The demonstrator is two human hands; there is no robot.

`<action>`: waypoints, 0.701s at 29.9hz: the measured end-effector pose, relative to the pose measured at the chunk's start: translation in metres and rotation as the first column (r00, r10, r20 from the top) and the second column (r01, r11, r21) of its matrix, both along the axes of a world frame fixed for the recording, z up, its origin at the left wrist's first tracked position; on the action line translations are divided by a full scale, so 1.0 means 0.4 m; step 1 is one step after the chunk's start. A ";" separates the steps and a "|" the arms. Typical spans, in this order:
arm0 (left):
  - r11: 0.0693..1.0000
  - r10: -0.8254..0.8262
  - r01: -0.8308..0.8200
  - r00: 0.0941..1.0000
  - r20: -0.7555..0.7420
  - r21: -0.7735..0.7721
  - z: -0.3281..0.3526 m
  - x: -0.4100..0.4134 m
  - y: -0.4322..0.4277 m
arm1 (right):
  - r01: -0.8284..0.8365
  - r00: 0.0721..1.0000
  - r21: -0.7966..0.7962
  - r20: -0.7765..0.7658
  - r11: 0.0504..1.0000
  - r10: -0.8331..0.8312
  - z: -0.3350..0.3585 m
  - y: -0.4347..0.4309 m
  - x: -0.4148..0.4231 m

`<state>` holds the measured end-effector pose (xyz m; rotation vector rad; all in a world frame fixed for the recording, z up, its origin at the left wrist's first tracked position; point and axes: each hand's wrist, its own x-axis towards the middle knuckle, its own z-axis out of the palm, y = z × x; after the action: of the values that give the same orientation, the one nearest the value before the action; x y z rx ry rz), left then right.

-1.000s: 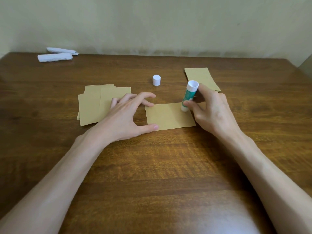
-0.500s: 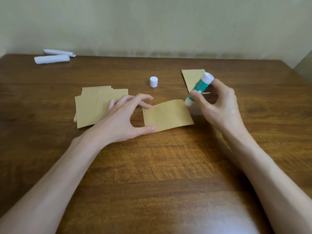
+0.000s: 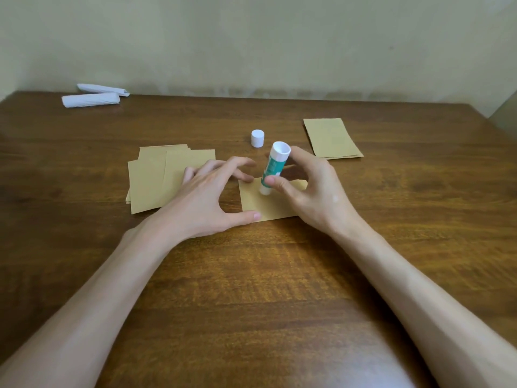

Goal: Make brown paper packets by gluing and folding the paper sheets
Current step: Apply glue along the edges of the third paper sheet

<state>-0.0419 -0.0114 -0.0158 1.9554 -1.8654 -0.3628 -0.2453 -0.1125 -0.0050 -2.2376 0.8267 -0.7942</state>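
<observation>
Head view. A single brown sheet (image 3: 268,205) is seen lying flat on the wooden counter (image 3: 251,289), at centre. It is pinned at its left edge by the left hand (image 3: 207,200): the fingers are spread and arched, the thumb tip is set on the near-left corner and a fingertip on the far-left corner, nothing being gripped.

A green-and-white glue stick (image 3: 273,166) is pinched between the thumb and fingers of the right hand (image 3: 316,197). The stick is held tilted, upper end leaning away and to the right, and its lower end is placed on the sheet near the far edge. The right part of the sheet is hidden under this hand.

The white cap (image 3: 257,138) is noted upright on the counter just beyond the stick, apart from it. A loose stack (image 3: 156,180) of brown sheets is recorded to the left, partly under the left hand. Folded brown packets (image 3: 331,138) are piled at far right. Two white rolls (image 3: 91,99) lie at the far-left edge, by the wall (image 3: 251,37).
</observation>
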 end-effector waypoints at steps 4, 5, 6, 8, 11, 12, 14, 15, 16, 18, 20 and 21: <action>1.000 0.003 -0.003 1.000 -0.009 -0.004 0.003 -0.002 0.001 | -0.021 1.000 0.011 0.001 1.000 0.021 -0.004 0.006 0.003; 1.000 0.004 -0.004 1.000 -0.010 -0.003 0.004 -0.003 0.002 | -0.026 1.000 0.015 0.004 1.000 0.026 -0.004 0.006 0.002; 1.000 0.007 -0.007 1.000 -0.013 0.001 0.004 -0.004 0.002 | -0.034 0.999 0.019 0.003 0.999 0.034 -0.004 0.006 0.002; 1.000 0.009 -0.009 1.000 -0.010 0.004 0.004 -0.004 0.001 | -0.055 0.999 0.025 0.002 0.998 0.055 -0.004 0.007 0.004; 1.000 0.009 -0.009 1.000 0.000 0.006 0.006 -0.004 0.002 | -0.072 0.997 0.019 0.029 0.997 0.072 -0.005 0.012 0.013; 1.000 0.006 -0.006 1.000 -0.002 0.005 0.006 -0.003 0.002 | -0.063 0.998 0.017 0.032 0.998 0.062 -0.006 0.013 0.015; 1.000 0.001 -0.001 1.000 -0.012 -0.009 0.004 -0.002 0.004 | -0.044 0.999 0.010 0.018 0.999 0.044 -0.006 0.009 0.014; 1.000 -0.001 0.001 1.000 -0.016 -0.018 0.003 -0.002 0.004 | -0.044 0.999 0.006 0.005 0.999 0.044 -0.006 0.006 0.013; 1.000 -0.002 0.001 1.000 -0.020 -0.024 0.002 -0.002 0.005 | -0.049 0.999 0.002 -0.011 0.999 0.049 -0.006 0.004 0.011; 0.999 -0.001 0.000 1.000 -0.024 -0.032 0.000 -0.002 0.004 | -0.061 0.997 -0.009 -0.043 0.998 0.061 -0.006 0.003 0.009; 1.000 -0.002 0.001 1.000 -0.028 -0.029 -0.001 -0.001 0.005 | -0.060 0.996 -0.028 -0.065 0.998 0.058 -0.007 0.006 0.010; 1.000 -0.002 0.001 1.000 -0.028 -0.027 -0.001 0.000 0.005 | -0.054 0.996 -0.045 -0.069 0.998 0.051 -0.007 0.008 0.011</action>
<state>-0.0421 -0.0095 -0.0163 1.9216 -1.8447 -0.3624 -0.2409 -0.1094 -0.0079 -2.3289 0.7854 -0.7233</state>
